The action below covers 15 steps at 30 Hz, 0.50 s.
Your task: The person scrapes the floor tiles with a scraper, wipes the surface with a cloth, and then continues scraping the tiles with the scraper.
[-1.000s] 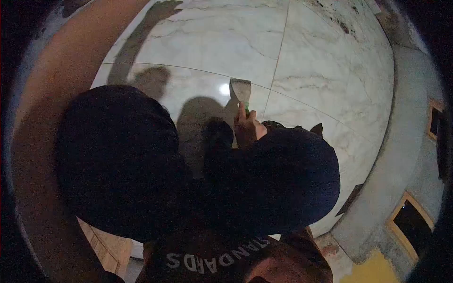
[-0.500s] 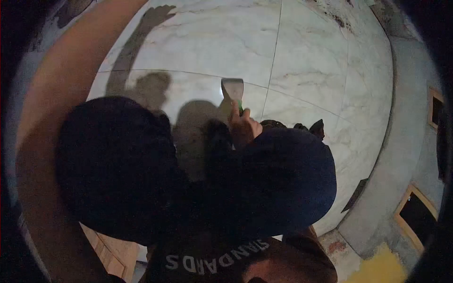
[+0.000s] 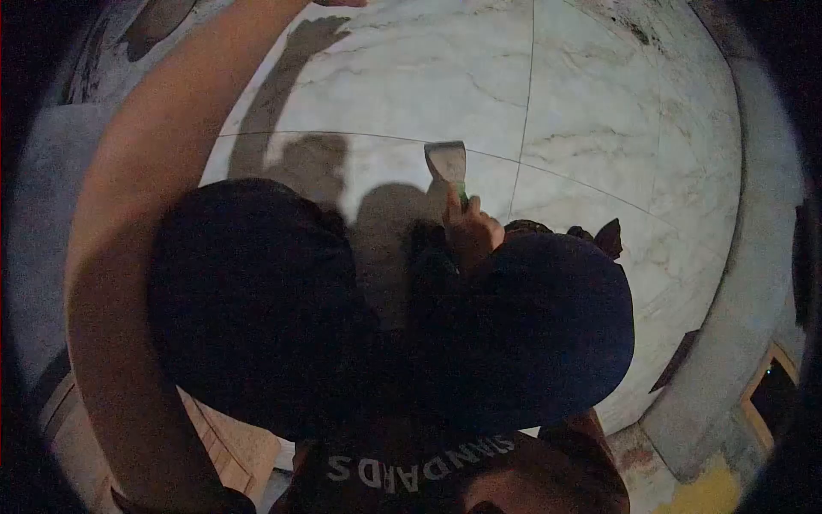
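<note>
Between the two dark-clad knees, my right hand (image 3: 473,233) is closed around the green handle of a scraper (image 3: 447,161). The scraper's wide metal blade points away from me, at a joint line of the marbled tile floor (image 3: 599,128). My left arm stretches up along the left side. Only a sliver of my left hand (image 3: 341,2) shows at the top edge, over the far tiles. Its fingers are mostly cut off by the frame.
Shadows of the arm and body fall on the tiles left of the scraper. A wooden piece (image 3: 227,441) lies at lower left. A grey wall (image 3: 758,231) runs along the right, with a framed dark opening (image 3: 771,394). Yellow paint (image 3: 706,491) shows at lower right.
The whole view has shifted, so floor, knees and scraper appear further right. A sliver of my left hand now shows at the top. My right hand keeps its hold on the scraper.
</note>
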Tool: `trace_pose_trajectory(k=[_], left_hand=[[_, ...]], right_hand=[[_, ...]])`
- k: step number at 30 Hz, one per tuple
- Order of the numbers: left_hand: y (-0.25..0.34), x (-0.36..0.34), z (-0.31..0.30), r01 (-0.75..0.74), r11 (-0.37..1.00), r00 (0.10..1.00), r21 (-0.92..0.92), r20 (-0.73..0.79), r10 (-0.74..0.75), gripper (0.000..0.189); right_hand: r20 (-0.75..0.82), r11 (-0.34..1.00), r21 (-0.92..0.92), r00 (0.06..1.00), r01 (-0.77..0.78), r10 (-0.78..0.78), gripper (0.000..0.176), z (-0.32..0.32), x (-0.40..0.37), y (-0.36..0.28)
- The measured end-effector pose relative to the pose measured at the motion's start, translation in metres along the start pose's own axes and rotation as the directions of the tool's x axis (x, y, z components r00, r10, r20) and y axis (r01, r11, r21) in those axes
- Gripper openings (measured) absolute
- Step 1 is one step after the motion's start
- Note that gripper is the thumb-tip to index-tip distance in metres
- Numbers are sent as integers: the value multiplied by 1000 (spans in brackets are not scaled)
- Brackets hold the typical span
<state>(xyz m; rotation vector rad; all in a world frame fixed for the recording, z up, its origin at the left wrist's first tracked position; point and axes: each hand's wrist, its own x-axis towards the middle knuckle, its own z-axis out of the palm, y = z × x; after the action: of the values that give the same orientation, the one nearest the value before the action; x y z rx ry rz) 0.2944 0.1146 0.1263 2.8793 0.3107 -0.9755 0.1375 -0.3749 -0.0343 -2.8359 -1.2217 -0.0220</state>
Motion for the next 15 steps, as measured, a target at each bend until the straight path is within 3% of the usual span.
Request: trace_pose_trajectory(k=[15], left_hand=[[-39,34,46,-36,998,998,-58,-56,33,56]], right_hand=[[-56,997,60,998,45,-42,50,26,-9,21]])
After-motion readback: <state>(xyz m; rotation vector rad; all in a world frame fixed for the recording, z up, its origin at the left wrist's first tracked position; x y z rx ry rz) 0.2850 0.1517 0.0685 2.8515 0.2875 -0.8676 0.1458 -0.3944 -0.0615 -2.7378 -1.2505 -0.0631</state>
